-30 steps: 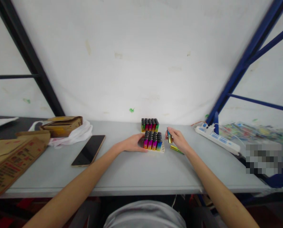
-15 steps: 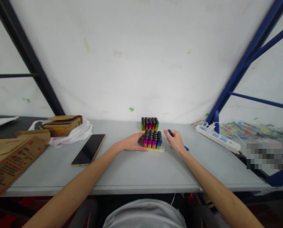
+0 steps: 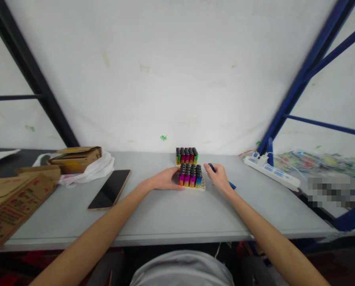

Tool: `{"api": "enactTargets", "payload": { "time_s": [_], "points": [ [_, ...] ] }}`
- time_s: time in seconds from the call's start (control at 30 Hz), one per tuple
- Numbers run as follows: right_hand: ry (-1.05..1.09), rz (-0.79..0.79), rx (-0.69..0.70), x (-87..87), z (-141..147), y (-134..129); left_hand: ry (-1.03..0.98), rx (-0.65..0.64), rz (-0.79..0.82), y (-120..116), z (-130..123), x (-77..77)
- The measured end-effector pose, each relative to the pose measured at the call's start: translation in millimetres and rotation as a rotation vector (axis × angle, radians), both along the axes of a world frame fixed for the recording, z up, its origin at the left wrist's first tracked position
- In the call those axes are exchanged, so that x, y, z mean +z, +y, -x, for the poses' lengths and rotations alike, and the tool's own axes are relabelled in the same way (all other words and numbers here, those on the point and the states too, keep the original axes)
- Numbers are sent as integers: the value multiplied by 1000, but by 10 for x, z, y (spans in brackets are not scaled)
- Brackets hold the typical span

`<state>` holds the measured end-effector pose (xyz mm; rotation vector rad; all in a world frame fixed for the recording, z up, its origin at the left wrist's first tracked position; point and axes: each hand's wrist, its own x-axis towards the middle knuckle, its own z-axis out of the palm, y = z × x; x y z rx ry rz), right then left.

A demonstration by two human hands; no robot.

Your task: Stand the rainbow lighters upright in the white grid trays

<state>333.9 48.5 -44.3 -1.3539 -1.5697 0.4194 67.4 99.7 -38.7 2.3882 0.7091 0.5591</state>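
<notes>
Several colourful lighters with black tops (image 3: 190, 178) stand upright in rows in a pale tray (image 3: 203, 184), whose right edge shows bare slots. My left hand (image 3: 167, 178) is wrapped round the left side of this tray. To the right of the tray, my right hand (image 3: 218, 176) is closed round a dark blue lighter (image 3: 212, 167), its top end showing above the fingers. A flat blue item (image 3: 232, 185) lies on the table, partly hidden by my right wrist. Behind the tray stands a second block of lighters (image 3: 187, 156).
A phone (image 3: 109, 190) lies left of my left arm. Farther left are a small cardboard box (image 3: 76, 159), a white plastic bag (image 3: 95, 172) and a larger carton (image 3: 19, 202). A white power strip (image 3: 272, 172) and clear plastic packets (image 3: 320, 163) are on the right.
The whole view has shifted slightly. Both hands keep nearly the same places beside the tray, with the dark blue lighter still in my right hand.
</notes>
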Motion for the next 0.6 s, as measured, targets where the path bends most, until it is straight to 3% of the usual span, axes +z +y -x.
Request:
{"api": "enactTargets", "payload": {
  "time_s": [0.23, 0.6],
  "points": [
    [-14, 22, -10, -39, -7, 28, 18, 12, -2, 1, 1, -3],
    [-61, 10, 125, -28, -86, 57, 23, 10, -3, 0, -2, 9]
  ]
}}
